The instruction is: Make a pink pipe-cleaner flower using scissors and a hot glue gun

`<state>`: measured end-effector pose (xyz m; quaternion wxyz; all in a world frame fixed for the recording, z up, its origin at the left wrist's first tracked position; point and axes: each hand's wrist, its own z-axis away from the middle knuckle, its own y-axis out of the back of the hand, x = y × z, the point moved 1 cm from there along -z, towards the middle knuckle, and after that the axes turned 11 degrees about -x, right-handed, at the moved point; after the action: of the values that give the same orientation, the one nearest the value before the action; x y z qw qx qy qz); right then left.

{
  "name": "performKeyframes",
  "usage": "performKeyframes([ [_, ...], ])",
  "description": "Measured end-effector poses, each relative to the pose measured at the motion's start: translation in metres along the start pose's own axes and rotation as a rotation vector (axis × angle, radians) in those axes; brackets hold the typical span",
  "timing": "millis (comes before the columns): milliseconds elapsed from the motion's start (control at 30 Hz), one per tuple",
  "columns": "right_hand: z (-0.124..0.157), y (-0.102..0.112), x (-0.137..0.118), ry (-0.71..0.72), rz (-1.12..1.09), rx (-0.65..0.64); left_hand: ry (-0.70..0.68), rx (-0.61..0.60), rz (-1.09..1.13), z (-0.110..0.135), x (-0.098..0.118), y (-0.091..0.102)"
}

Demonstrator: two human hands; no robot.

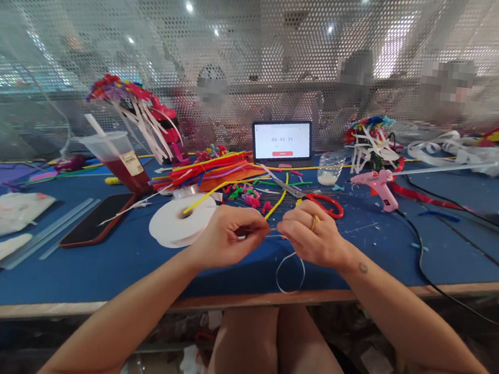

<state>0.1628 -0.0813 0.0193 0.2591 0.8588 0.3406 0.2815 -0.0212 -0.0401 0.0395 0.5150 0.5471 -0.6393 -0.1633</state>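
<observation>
Two pinches fill my view: the left hand (228,237) and right hand (313,235) nearly meet, fingers closed on a thin white strand (290,271). Its loop hangs close to the wooden front edge of the blue desk (259,296). Just left sits a white ribbon spool (181,221); red-handled scissors (323,205) lie beyond the right hand.

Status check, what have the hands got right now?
Left hand and right hand pinching thin white strip, loop hanging below. White ribbon spool by left hand. Red-handled scissors just beyond right hand.
</observation>
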Motion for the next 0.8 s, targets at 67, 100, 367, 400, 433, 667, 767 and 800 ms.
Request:
performKeyframes([
  [67,0.003,0.002,-0.002,0.133,0.23,0.018,0.065,0.008,0.097,0.0,0.001,-0.002],
  [100,0.004,0.003,-0.002,0.191,0.32,0.032,0.093,0.018,0.137,0.0,0.001,-0.002],
  [367,0.006,-0.001,0.007,0.345,0.485,0.149,0.188,0.079,0.306,0.002,0.002,-0.002],
  [400,0.007,-0.002,0.008,0.343,0.478,0.153,0.189,0.083,0.31,0.002,0.002,-0.002],
  [433,0.008,-0.003,0.009,0.337,0.469,0.152,0.189,0.085,0.312,0.003,0.001,-0.001],
  [667,0.001,-0.008,-0.004,-0.122,-0.14,0.17,0.154,0.055,0.247,0.003,0.0,-0.001],
  [767,-0.005,-0.01,-0.007,-0.25,-0.366,0.202,0.126,0.04,0.209,0.003,0.001,-0.002],
  [800,-0.007,-0.011,-0.007,-0.272,-0.418,0.2,0.12,0.037,0.206,0.003,0.001,-0.002],
])
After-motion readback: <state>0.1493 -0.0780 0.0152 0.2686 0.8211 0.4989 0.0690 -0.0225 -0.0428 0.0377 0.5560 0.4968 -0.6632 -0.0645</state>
